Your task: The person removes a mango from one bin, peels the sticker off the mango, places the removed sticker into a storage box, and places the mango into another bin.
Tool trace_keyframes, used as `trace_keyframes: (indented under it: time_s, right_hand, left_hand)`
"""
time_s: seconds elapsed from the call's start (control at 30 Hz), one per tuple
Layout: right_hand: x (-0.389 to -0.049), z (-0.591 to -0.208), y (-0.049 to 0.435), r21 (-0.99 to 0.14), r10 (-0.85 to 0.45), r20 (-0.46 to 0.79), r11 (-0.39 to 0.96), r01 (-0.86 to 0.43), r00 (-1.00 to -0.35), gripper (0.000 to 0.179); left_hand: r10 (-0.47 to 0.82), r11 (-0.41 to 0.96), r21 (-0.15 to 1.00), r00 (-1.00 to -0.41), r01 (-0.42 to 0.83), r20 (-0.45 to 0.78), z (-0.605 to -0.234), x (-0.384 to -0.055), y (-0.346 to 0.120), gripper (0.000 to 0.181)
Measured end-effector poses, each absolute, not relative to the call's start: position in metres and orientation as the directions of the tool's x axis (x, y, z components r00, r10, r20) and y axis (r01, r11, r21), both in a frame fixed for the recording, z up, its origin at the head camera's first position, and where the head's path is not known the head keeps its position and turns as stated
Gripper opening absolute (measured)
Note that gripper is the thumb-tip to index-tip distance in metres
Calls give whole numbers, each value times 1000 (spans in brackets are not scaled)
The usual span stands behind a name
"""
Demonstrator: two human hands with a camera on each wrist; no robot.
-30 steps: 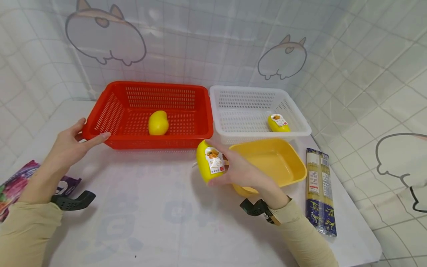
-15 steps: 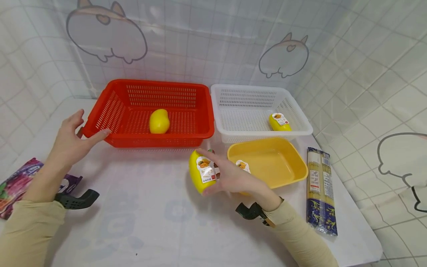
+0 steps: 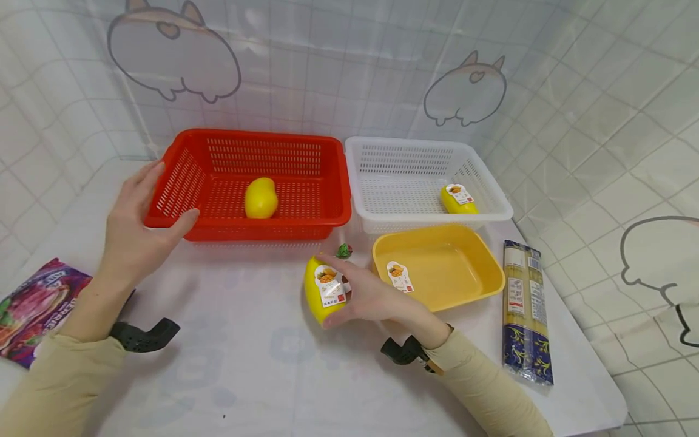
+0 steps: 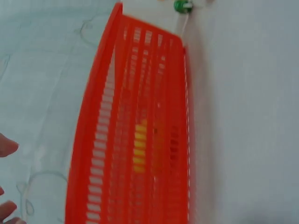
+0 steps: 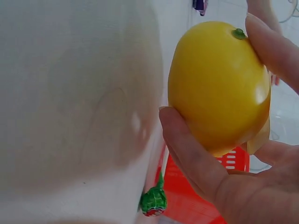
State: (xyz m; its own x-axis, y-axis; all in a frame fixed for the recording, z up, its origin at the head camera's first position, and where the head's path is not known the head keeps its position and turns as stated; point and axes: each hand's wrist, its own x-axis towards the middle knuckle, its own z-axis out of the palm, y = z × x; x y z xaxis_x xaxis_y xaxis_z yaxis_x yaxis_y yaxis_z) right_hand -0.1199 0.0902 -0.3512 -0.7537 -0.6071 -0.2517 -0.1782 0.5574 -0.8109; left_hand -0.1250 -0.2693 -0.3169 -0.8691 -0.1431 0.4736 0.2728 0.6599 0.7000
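My right hand (image 3: 364, 294) grips a yellow mango (image 3: 322, 291) with a white fruit label, above the table. In the right wrist view, fingers and thumb lie around the mango (image 5: 217, 88), its green stem spot near the top. At the left front corner of the red basket (image 3: 267, 230), my left hand (image 3: 136, 230) has its fingers spread and holds nothing. Another mango (image 3: 261, 198) lies inside that basket. Through the slots in the left wrist view, a yellow patch shows behind the basket wall (image 4: 107, 140). A small green-wrapped lollipop (image 3: 344, 250) lies just beyond my right hand.
Beside the red basket stands a white basket (image 3: 437, 217) with a labelled mango (image 3: 459, 199) in it. In front is a yellow tub (image 3: 448, 267) with a white label (image 3: 399, 277) at its left side. Noodle packs (image 3: 526, 312) lie right, a purple berry bag (image 3: 40, 309) left.
My right hand has carried the mango left and toward me, uncovering the lollipop and the tub's label. My left hand has let go of the red basket's corner and shifted right.
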Motion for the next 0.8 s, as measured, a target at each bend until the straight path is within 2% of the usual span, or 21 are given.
trace_keyframes:
  time_s: [0.2, 0.33, 0.6, 0.73, 0.8]
  right_hand:
    - [-121, -356, 88, -810, -610, -252, 558, -181, -751, 106]
    - [-121, -358, 87, -808, -618, -246, 556, -194, -747, 106]
    - [-122, -364, 84, -801, -649, -205, 541, -255, -733, 107]
    - [-121, -366, 83, -810, -639, -218, 540, -229, -738, 107]
    - [-121, -366, 82, -816, -625, -236, 543, -197, -744, 107]
  left_hand:
    - [49, 621, 607, -798, 496, 601, -315, -117, -239, 83]
    - [156, 614, 560, -781, 556, 605, -317, -111, -224, 84]
    - [284, 630, 572, -841, 525, 460, -333, -106, -209, 81]
    - [334, 674, 588, -894, 448, 299, -340, -105, -200, 71]
    - [351, 701, 593, -916, 395, 196, -342, -104, -195, 72]
